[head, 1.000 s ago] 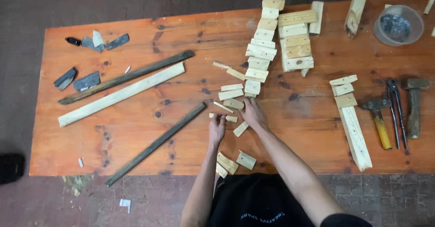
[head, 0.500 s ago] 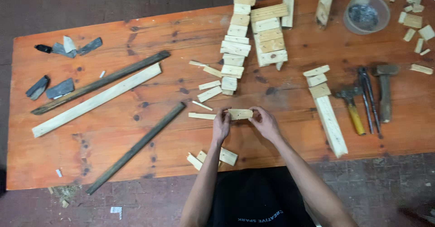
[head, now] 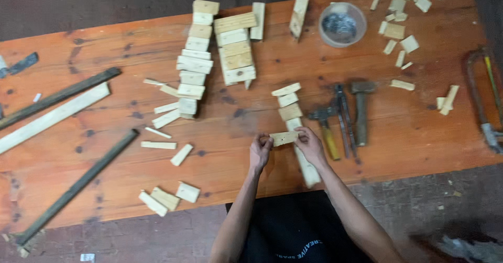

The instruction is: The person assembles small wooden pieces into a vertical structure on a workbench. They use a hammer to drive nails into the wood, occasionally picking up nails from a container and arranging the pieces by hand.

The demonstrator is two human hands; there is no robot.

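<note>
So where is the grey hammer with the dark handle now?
The grey hammer with the dark handle lies right of centre on the orange wooden table, beside the pliers.

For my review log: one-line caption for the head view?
Both hands, left hand and right hand, hold a small wooden block over an orange workbench.

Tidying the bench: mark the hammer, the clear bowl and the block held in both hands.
hammer (head: pixel 361 108), head view, on its handle.
clear bowl (head: pixel 342 25), head view, on its inside.
wood block (head: pixel 283 137), head view, on its middle between the hands.
</note>
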